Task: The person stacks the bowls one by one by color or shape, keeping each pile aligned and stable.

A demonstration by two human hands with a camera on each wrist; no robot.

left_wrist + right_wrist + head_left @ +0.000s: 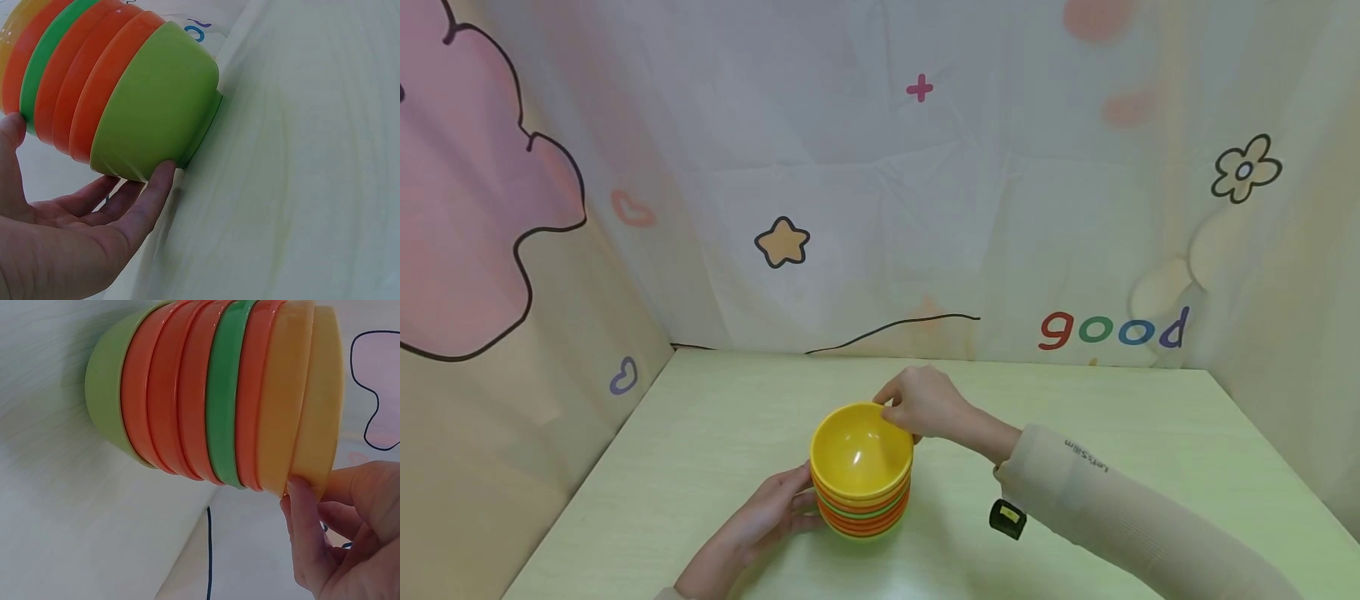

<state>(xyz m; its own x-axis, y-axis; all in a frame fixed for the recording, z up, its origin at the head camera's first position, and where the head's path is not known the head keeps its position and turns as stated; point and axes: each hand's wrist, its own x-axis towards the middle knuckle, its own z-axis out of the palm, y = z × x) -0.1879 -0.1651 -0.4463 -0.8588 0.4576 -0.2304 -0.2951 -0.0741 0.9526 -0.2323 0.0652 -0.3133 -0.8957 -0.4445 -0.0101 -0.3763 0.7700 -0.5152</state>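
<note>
A stack of nested bowls stands on the table. Uppermost are two yellow bowls, the top one with its inside facing the head camera. Below them come an orange bowl, a darker green bowl, several more orange bowls and, lowest, a light green bowl. My right hand pinches the top yellow bowl's rim at its far right side, thumb and fingers on either side of the wall. On the left, my left hand rests against the stack, thumb near the darker green bowl and extended fingers along the light green one.
The pale table reaches back to a printed curtain that hangs behind and along the sides. Under the right sleeve a small black object with a yellow patch shows.
</note>
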